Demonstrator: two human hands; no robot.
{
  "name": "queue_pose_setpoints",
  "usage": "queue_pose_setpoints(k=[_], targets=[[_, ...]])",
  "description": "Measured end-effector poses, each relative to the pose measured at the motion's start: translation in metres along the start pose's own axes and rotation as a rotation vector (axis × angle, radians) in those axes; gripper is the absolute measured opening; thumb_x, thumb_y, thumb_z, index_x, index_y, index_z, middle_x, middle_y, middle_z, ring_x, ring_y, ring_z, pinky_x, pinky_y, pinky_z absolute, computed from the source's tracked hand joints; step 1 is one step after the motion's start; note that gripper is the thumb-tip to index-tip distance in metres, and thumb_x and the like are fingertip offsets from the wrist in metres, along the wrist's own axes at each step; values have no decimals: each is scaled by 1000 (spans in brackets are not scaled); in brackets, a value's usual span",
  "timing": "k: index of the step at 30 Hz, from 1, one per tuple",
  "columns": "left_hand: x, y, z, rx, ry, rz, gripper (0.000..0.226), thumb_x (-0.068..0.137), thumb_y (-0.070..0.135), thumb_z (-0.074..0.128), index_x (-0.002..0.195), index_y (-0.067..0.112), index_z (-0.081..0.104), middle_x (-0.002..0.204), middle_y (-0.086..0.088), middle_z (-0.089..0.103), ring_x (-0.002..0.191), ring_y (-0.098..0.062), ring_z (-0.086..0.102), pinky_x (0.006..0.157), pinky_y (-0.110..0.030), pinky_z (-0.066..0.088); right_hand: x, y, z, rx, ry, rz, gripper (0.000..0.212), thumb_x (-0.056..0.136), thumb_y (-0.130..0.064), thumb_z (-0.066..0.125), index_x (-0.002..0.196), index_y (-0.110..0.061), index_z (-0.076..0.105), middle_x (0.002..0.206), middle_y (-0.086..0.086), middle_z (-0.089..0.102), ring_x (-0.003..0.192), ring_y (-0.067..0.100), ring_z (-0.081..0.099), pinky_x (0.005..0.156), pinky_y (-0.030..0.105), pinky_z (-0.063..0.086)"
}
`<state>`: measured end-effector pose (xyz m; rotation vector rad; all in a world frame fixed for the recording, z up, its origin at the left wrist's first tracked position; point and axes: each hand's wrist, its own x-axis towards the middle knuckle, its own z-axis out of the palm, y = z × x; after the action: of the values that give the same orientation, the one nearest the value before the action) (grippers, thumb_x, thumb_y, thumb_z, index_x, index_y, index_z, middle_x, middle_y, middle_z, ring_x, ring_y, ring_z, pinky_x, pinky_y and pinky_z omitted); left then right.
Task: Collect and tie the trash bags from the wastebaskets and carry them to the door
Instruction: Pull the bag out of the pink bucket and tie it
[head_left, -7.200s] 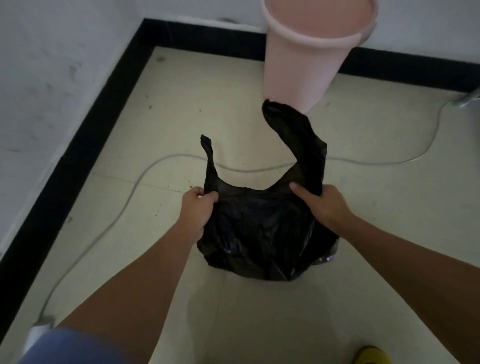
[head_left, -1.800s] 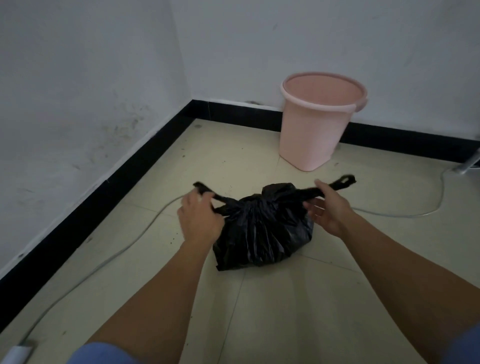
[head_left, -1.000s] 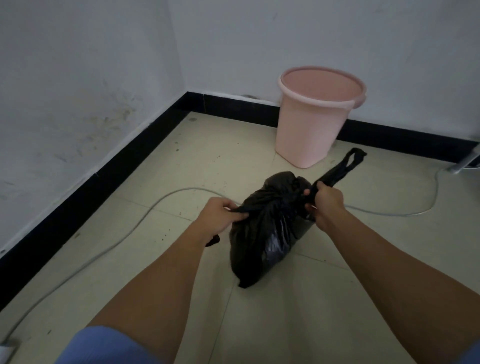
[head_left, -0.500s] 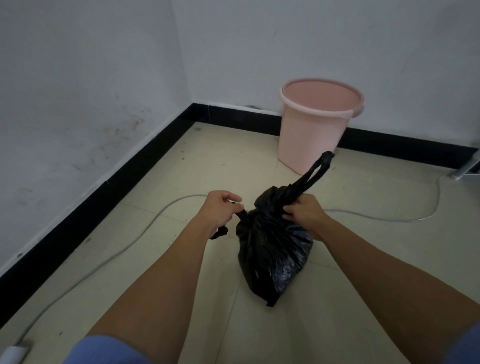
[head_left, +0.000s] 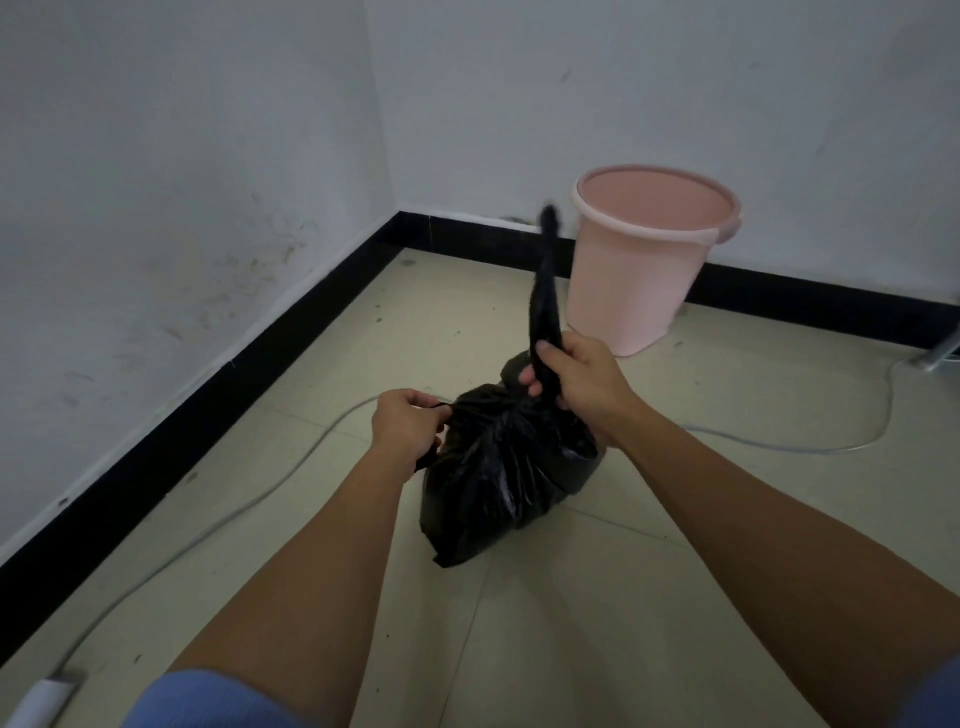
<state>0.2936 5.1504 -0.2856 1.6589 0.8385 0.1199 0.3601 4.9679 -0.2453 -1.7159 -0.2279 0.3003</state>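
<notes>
We are tying the black trash bag (head_left: 498, 483), which stands on the tiled floor (head_left: 675, 545) in front of us, near the pink wastebasket (head_left: 639, 291) but apart from it. Our right hand (head_left: 576, 387) has its fingers (head_left: 529, 385) curled tight around one handle strip (head_left: 545, 291) and holds it straight up. Our left hand (head_left: 408, 428) pinches the other strip at the bag's neck, fingers closed on it. The neck is gathered, but the dark plastic hides the knot, so we cannot say if it is complete. To do this step well, we should pull both strips in opposite directions with equal force, close to the neck, so that the knot sits tight and the thin plastic does not tear.
</notes>
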Motion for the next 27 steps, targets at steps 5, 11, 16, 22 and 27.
queue_pose_setpoints(k=[5,11,16,22,27], targets=[[-12,25,-12,-37,-187,76,15,79,9,75,88,0,67,58,-9,55,44,-15,47,40,-19,41,7,17,-8,-760,-8,-11,27,99,-25,47,83,-11,65,77,6,65,72,26,60,66,34,47],[-16,61,-18,5,-304,207,5,82,7,72,84,12,71,88,-5,71,87,-19,65,83,-34,53,3,35,-3,-1117,-293,90,33,97,-32,43,109,-9,64,106,13,65,88,29,58,69,32,42],[-21,66,-11,3,-352,238,11,84,9,69,92,14,73,92,-2,72,89,-14,65,86,-34,49,-7,32,-1,-1149,-382,210,70,69,-83,52,101,-22,62,89,-1,62,82,21,60,73,32,50],[-6,48,-14,-26,-160,126,44,86,38,67,124,18,59,125,-3,62,118,-25,56,102,-46,45,-16,44,3,-1037,-272,116,48,94,-61,44,94,-15,54,93,7,62,84,26,58,76,35,48],[-14,14,-9,-1,-412,-219,38,87,39,66,112,11,63,100,-14,68,74,-28,71,58,-27,54,-10,44,0,-638,-262,152,36,91,-48,54,83,-14,62,88,12,69,86,31,66,83,45,51]])
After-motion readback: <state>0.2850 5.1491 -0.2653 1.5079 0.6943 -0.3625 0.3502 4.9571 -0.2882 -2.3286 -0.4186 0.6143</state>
